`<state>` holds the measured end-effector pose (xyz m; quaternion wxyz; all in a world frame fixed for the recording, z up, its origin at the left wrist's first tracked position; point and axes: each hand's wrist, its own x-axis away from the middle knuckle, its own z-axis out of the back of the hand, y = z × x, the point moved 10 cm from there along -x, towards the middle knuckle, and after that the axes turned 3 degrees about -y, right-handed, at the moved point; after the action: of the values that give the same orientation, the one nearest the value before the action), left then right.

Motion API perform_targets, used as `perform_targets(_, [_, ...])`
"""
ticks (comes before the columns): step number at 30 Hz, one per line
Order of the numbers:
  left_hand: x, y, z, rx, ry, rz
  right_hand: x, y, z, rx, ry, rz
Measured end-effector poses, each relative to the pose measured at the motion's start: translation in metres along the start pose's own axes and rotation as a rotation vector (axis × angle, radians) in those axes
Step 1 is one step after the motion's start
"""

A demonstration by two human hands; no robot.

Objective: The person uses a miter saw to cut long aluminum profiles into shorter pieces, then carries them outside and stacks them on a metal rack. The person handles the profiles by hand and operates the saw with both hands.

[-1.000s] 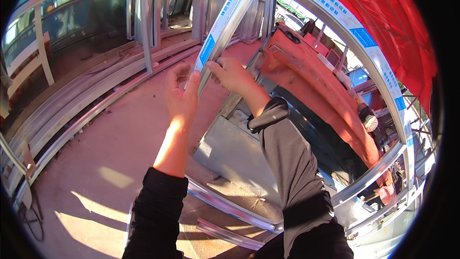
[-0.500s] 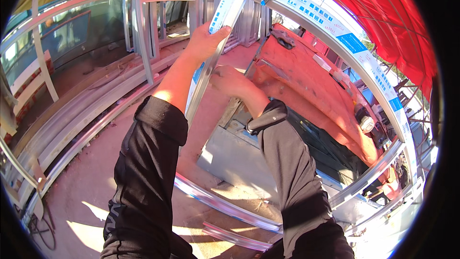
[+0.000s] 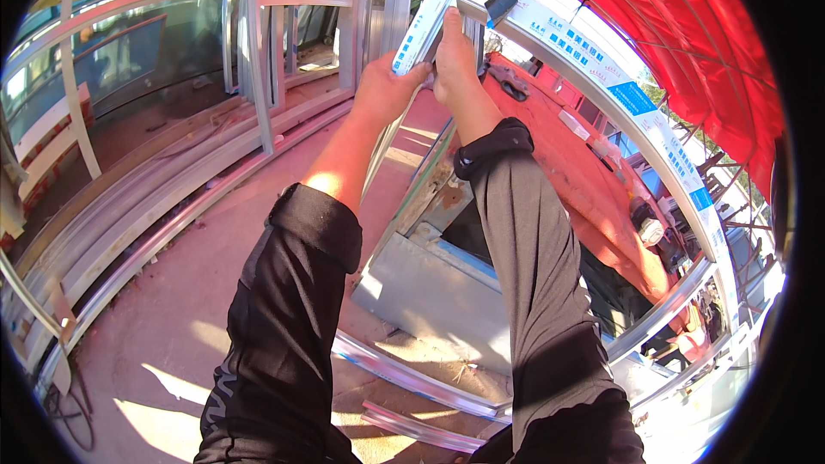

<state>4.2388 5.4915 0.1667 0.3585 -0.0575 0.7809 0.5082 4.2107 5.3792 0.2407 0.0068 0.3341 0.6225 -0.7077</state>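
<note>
A large metal window frame point(image 3: 584, 56), its face covered in white and blue protective film, stands before me. My left hand point(image 3: 388, 90) is closed round its left upright, just below the upper corner. Close beside it, my right hand point(image 3: 455, 60) is against the inner side of the same upright, higher up. One digit points up along the metal; its other fingers are mostly hidden. A small dark block point(image 3: 501, 5) sits on the top member near that corner. Both forearms reach up in rolled black sleeves.
Long metal profiles point(image 3: 172, 180) lie along the left beside glass panels point(image 3: 120, 60). A red cloth point(image 3: 550, 163) covers a bench behind the frame, with a power tool point(image 3: 649, 228) on it. A loose metal strip point(image 3: 421, 428) lies low in front. A red canopy point(image 3: 687, 17) hangs at upper right.
My right hand has moved up the inner side of the upright, toward the corner. My left hand has shifted slightly right and down. The frame's upper left corner appears a little farther right.
</note>
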Motion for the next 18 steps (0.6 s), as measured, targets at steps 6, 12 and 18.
perform_targets(6, [-0.001,-0.005,-0.001,-0.026,-0.038,-0.008,0.01,-0.035,-0.001,0.511,0.239,0.352])
perform_targets(12, [-0.001,-0.013,0.004,-0.015,0.041,0.005,0.019,-0.047,-0.004,0.658,0.319,0.445])
perform_targets(18, [-0.002,-0.015,0.004,-0.093,0.038,0.058,0.008,-0.041,0.0,0.531,0.266,0.406])
